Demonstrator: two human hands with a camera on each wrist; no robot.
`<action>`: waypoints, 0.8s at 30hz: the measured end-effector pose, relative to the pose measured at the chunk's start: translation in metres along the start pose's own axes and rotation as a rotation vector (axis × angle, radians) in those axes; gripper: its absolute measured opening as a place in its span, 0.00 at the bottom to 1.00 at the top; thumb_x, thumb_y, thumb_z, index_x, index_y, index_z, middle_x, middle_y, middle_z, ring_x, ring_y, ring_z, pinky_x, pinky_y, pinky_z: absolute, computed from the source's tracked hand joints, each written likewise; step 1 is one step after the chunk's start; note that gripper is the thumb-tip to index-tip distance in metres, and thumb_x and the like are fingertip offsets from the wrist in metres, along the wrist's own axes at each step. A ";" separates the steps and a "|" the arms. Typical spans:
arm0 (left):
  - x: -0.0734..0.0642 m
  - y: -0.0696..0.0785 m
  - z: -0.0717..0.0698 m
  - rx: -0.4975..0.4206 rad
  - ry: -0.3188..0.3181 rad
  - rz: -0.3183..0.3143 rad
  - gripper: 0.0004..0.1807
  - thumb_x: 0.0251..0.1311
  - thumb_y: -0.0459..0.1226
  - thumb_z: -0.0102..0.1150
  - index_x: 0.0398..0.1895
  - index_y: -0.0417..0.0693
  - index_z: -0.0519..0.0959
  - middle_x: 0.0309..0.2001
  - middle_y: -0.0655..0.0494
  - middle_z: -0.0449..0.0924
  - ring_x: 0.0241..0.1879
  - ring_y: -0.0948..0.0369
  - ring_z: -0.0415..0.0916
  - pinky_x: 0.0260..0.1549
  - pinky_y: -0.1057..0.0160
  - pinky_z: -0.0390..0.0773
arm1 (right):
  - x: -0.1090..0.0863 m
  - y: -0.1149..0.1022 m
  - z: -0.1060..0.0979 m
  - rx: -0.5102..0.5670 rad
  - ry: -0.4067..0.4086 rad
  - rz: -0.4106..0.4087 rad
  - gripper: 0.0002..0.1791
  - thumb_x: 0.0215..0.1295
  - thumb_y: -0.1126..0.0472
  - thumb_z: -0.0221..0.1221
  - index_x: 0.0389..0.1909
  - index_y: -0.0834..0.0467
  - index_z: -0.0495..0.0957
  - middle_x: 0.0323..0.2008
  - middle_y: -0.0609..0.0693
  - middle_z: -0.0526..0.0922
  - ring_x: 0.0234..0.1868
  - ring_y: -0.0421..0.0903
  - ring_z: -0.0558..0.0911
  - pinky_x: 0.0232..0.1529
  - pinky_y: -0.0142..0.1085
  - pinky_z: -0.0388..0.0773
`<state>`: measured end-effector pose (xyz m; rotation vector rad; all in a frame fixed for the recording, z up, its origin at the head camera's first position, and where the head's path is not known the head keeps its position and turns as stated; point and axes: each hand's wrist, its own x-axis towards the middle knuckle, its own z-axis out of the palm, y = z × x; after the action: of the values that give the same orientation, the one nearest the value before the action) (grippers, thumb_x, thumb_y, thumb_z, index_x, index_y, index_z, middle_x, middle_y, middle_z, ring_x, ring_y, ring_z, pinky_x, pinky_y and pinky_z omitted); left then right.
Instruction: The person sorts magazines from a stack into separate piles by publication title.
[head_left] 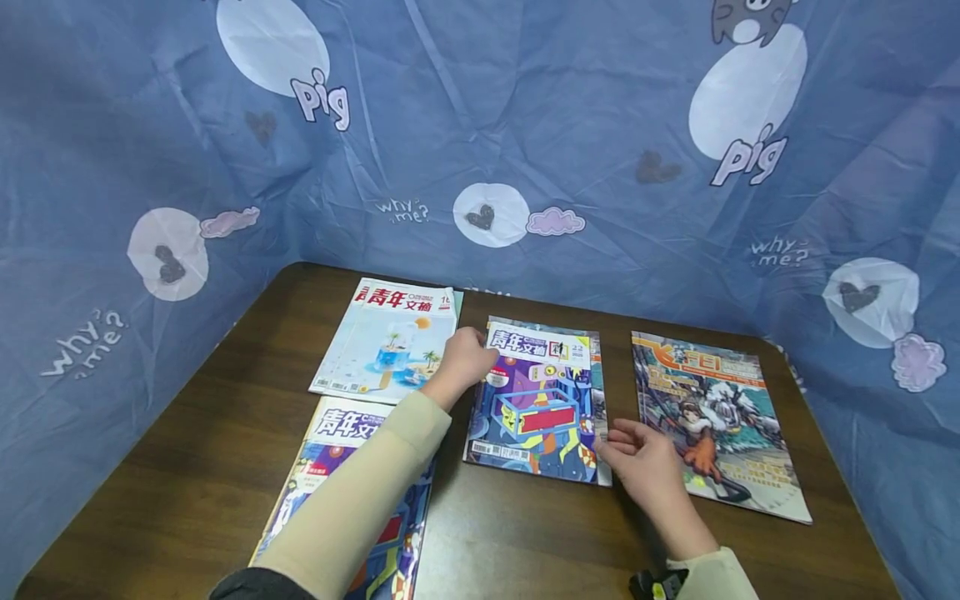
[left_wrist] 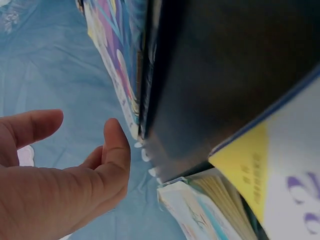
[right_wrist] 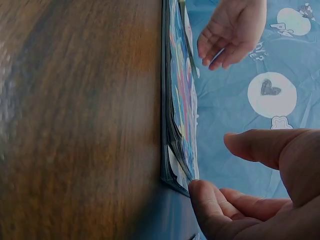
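A purple-covered magazine point(head_left: 536, 417) lies at mid-table on another magazine point(head_left: 597, 358), whose edges peek out at its top and right. By its upper left edge is my left hand point(head_left: 467, 360); in the left wrist view that hand's thumb point(left_wrist: 42, 125) and fingers stand apart with nothing between them. My right hand point(head_left: 651, 467) is at the lower right edge. In the right wrist view, its fingertips point(right_wrist: 201, 190) are at the stack's corner, perhaps touching it, while the thumb stays apart. A dark fantasy-cover magazine point(head_left: 720, 425) lies right of that hand.
A white-covered magazine pile point(head_left: 397, 342) lies at the back left. Nearer me, another purple magazine point(head_left: 330, 450) lies partly hidden under my left sleeve point(head_left: 360, 500). A blue patterned cloth point(head_left: 420, 150) hangs behind and beside the brown table point(head_left: 195, 433).
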<state>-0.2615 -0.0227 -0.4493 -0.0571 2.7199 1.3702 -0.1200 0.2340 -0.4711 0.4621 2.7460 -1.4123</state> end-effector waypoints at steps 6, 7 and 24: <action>0.016 -0.001 0.006 0.038 -0.010 -0.025 0.15 0.61 0.36 0.62 0.43 0.30 0.78 0.41 0.39 0.80 0.41 0.48 0.78 0.44 0.52 0.80 | -0.002 0.001 0.000 0.026 -0.014 0.014 0.31 0.61 0.59 0.71 0.61 0.70 0.75 0.49 0.63 0.83 0.48 0.56 0.84 0.45 0.42 0.83; 0.018 -0.002 0.007 0.041 -0.011 -0.033 0.16 0.61 0.36 0.63 0.44 0.30 0.78 0.41 0.39 0.80 0.41 0.48 0.78 0.44 0.52 0.80 | -0.002 0.001 0.000 0.031 -0.015 0.012 0.31 0.61 0.59 0.71 0.61 0.70 0.75 0.49 0.63 0.83 0.48 0.56 0.84 0.46 0.42 0.83; 0.036 -0.002 0.010 0.092 -0.060 -0.092 0.23 0.60 0.35 0.61 0.54 0.25 0.75 0.50 0.35 0.80 0.48 0.46 0.78 0.52 0.52 0.78 | -0.001 -0.001 0.005 0.072 -0.061 0.055 0.31 0.61 0.60 0.71 0.61 0.72 0.75 0.51 0.66 0.83 0.49 0.57 0.85 0.46 0.43 0.83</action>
<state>-0.2970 -0.0155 -0.4600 -0.1298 2.6909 1.2015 -0.1199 0.2290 -0.4736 0.4849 2.6216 -1.4899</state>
